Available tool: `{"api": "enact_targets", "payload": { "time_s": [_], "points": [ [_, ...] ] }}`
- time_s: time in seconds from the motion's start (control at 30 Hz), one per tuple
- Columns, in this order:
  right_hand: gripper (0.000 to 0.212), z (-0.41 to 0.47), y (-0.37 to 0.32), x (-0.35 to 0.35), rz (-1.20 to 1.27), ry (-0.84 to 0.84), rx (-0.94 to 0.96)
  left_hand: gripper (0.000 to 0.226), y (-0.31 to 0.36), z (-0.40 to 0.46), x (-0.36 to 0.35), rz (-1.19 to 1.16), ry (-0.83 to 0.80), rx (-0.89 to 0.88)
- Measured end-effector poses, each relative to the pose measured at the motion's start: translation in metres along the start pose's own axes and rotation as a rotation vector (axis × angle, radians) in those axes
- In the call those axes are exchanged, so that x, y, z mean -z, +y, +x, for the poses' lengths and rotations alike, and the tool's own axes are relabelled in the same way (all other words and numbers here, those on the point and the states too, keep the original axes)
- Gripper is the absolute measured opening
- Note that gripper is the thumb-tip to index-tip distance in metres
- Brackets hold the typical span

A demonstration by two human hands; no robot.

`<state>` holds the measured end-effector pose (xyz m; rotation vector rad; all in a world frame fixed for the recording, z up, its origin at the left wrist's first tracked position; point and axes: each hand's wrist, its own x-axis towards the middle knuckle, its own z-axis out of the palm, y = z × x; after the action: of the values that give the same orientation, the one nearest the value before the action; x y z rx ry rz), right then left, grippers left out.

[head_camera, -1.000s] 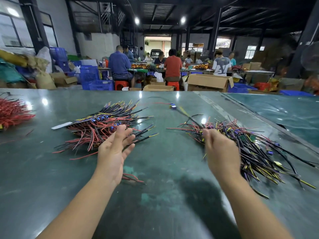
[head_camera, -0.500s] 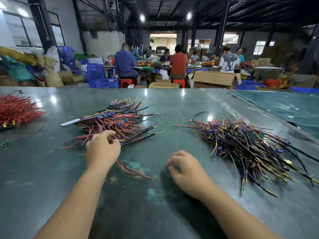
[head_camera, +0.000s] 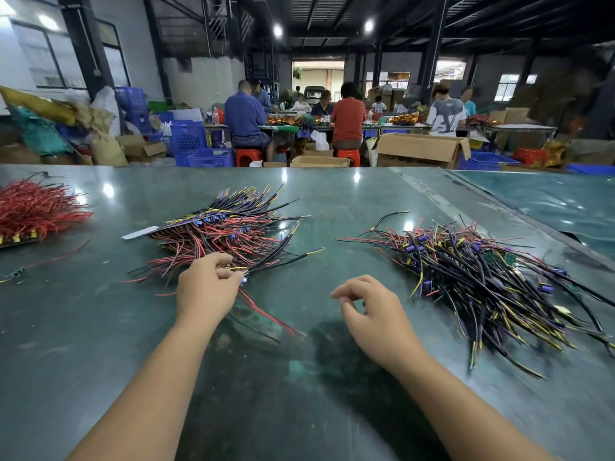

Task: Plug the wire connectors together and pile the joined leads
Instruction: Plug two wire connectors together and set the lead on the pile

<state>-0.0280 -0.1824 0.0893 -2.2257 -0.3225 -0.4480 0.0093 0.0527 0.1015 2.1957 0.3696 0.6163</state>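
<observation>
Left hand (head_camera: pixel 204 291) pinches a lead off the near edge of the red-and-black wire pile (head_camera: pixel 226 237) mid-table; right hand (head_camera: pixel 372 311) hovers loosely curled, holding nothing, beside the joined pile (head_camera: pixel 482 277). Glossy green table (head_camera: pixel 100 344), workers (head_camera: pixel 347 116) seated beyond the far edge, boxes (head_camera: pixel 421 151) stacked.

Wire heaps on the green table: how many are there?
3: an all-red heap at the far left, a red-and-black heap above the left hand, and a dark tangled heap right.

Left hand (head_camera: pixel 204 291) pinching, right hand (head_camera: pixel 372 311) loosely curled
</observation>
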Motion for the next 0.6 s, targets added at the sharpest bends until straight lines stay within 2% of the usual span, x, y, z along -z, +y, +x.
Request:
{"api": "enact_targets", "payload": {
  "time_s": [0.1, 0.23, 0.3, 0.43, 0.6],
  "points": [
    [0.020, 0.000, 0.001, 0.000, 0.000, -0.003, 0.003, 0.021, 0.002, 0.002, -0.002, -0.423, -0.064, 0.168],
    [0.021, 0.001, 0.002, 0.000, 0.014, -0.007, 0.006, 0.012, 0.010, -0.002, -0.001, -0.698, -0.163, 0.270],
    [0.021, 0.001, 0.002, 0.000, 0.027, -0.024, 0.000, 0.014, 0.015, -0.005, -0.001, -0.789, -0.218, 0.320],
    [0.022, 0.000, 0.000, -0.003, 0.042, -0.133, -0.024, 0.016, 0.022, -0.016, -0.007, -0.786, -0.342, 0.398],
    [0.021, -0.002, -0.003, -0.007, -0.014, -0.233, -0.012, 0.015, 0.029, -0.030, -0.016, -0.705, -0.403, 0.302]
  ]
}}
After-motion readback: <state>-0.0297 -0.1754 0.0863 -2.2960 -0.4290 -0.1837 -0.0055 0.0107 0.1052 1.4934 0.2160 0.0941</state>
